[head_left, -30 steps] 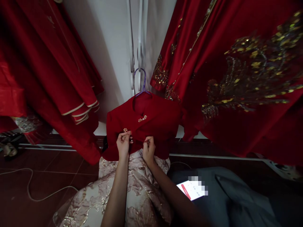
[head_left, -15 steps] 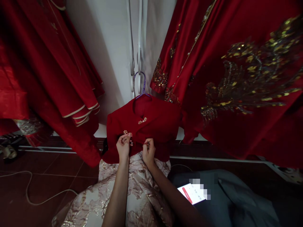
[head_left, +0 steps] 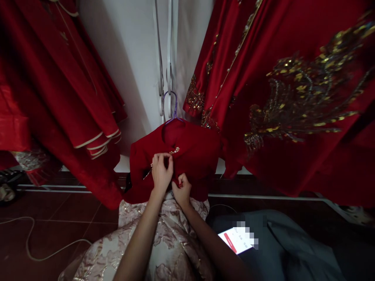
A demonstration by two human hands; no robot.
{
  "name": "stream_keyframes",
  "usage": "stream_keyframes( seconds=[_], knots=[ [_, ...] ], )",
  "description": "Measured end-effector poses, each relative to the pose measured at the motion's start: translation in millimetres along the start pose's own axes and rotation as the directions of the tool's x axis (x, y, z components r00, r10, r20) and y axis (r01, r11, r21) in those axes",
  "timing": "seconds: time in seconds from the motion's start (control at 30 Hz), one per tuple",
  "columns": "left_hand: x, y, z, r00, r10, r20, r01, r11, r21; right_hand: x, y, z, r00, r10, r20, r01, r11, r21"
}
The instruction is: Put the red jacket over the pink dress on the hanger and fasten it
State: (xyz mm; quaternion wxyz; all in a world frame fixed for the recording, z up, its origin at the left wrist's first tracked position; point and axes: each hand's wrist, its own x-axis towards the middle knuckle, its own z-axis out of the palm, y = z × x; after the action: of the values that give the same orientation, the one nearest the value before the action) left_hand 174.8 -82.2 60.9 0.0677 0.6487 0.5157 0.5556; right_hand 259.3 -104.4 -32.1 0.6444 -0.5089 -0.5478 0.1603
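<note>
A red jacket [head_left: 202,152] hangs before me on a purple hanger [head_left: 175,105], above a pale skirt with a metallic floral pattern [head_left: 172,249]. My left hand [head_left: 161,171] is over the middle of the jacket front. Its fingers are bent together just below a beaded flower ornament [head_left: 175,150]; what they pinch is hidden. A thin pale line [head_left: 147,173] shows on the cloth left of that hand. Lower and to the right, my right hand [head_left: 182,190] is closed on the jacket's front, its fingertips curled against red cloth.
Red garments [head_left: 73,97] hang at left. A red gown with gold sequins [head_left: 304,93] hangs at right. A lit phone [head_left: 236,240] lies on grey-blue cloth [head_left: 281,242]. A white cable [head_left: 58,251] crosses the tiled floor; a pale rail [head_left: 263,198] runs behind.
My left hand has moved up and right, from the left beaded ornament to the upper one. My right hand stays low on the jacket, slightly shifted. The view has turned slightly.
</note>
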Motion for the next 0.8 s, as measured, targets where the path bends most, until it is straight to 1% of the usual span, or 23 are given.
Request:
stream_keyframes(
  seconds=[0.07, 0.1, 0.17, 0.23, 0.27, 0.33, 0.4, 0.43, 0.5, 0.57, 0.6, 0.63, 0.7, 0.77, 0.8],
  knots=[
    [20, 5, 0, 0.991, 0.095, 0.096, -0.107, 0.986, 0.125, 0, 0, 0, 1.0, -0.006, 0.02, 0.006, 1.0, -0.011],
    [29, 6, -1, 0.976, 0.144, 0.164, -0.172, 0.971, 0.167, 1, 0, 0, 1.0, -0.005, 0.019, 0.005, 1.0, -0.015],
    [41, 5, -3, 0.927, 0.236, 0.29, -0.302, 0.93, 0.208, 1, -1, 0, 1.0, 0.001, 0.023, 0.0, 1.0, -0.017],
    [47, 2, -4, 0.889, 0.296, 0.348, -0.385, 0.896, 0.221, 2, -1, 0, 1.0, 0.002, 0.028, -0.001, 1.0, -0.016],
    [49, 1, -5, 0.88, 0.311, 0.358, -0.405, 0.886, 0.225, 2, -1, 0, 1.0, -0.001, 0.028, 0.001, 1.0, -0.015],
    [50, 0, -5, 0.876, 0.319, 0.361, -0.414, 0.882, 0.227, 2, -3, -1, 1.0, -0.002, 0.019, 0.003, 1.0, -0.015],
    [51, 1, -5, 0.884, 0.304, 0.355, -0.395, 0.893, 0.218, 2, -6, -2, 1.0, 0.0, 0.019, 0.0, 1.0, -0.007],
    [51, 1, -5, 0.889, 0.293, 0.351, -0.379, 0.901, 0.209, 1, -8, -3, 0.999, -0.003, 0.042, 0.003, 1.0, 0.005],
    [52, 1, -4, 0.903, 0.273, 0.331, -0.345, 0.921, 0.181, 1, -14, -6, 0.99, -0.024, 0.143, 0.017, 0.999, 0.051],
    [53, -1, -2, 0.916, 0.264, 0.301, -0.317, 0.938, 0.143, 2, -22, -10, 0.961, -0.06, 0.27, 0.032, 0.994, 0.106],
    [53, -2, -1, 0.921, 0.262, 0.287, -0.307, 0.943, 0.126, 2, -26, -12, 0.947, -0.076, 0.313, 0.04, 0.992, 0.12],
    [54, -3, 0, 0.927, 0.257, 0.273, -0.296, 0.948, 0.113, 3, -31, -14, 0.939, -0.088, 0.333, 0.05, 0.991, 0.122],
    [56, -5, 1, 0.933, 0.249, 0.259, -0.282, 0.955, 0.096, 5, -40, -19, 0.938, -0.106, 0.33, 0.077, 0.992, 0.099],
    [59, -5, 0, 0.928, 0.26, 0.267, -0.29, 0.953, 0.082, 6, -52, -26, 0.932, -0.119, 0.341, 0.102, 0.992, 0.068],
    [61, -5, -2, 0.92, 0.274, 0.28, -0.306, 0.949, 0.077, 5, -59, -30, 0.916, -0.126, 0.381, 0.113, 0.992, 0.057]
  ],
)
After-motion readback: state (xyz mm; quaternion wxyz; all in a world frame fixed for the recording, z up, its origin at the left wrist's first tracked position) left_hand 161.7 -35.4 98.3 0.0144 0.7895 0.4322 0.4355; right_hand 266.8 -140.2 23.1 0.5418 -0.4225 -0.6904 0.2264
